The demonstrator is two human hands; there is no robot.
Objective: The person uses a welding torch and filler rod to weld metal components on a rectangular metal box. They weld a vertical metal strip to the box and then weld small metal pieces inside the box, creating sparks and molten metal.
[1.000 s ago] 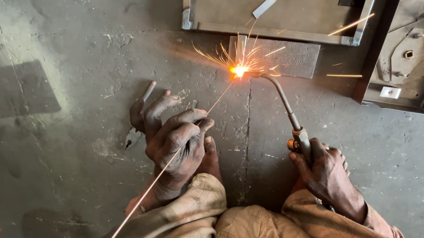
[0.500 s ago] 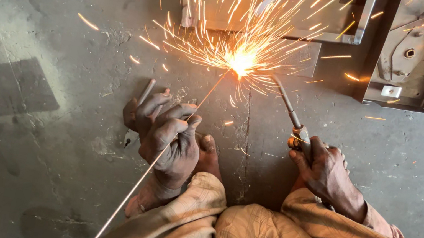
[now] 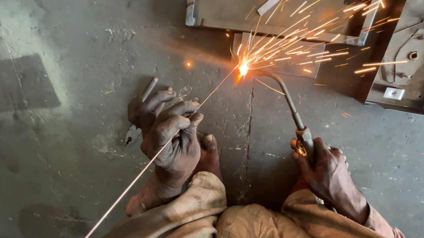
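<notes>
Two hands busy: our left hand (image 3: pixel 173 135) pinches thin filler rod (image 3: pixel 163 148), slanted so tip feeds glowing joint (image 3: pixel 242 69). Our right hand (image 3: pixel 327 172) wraps torch handle (image 3: pixel 303 135), curved nozzle aimed at same spot on small metal plate (image 3: pixel 277 56) on concrete floor (image 3: pixel 56 112); sparks fly away from us.

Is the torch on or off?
On. The torch in the right hand has a bright glow at its tip, and sparks fly from it.
</notes>
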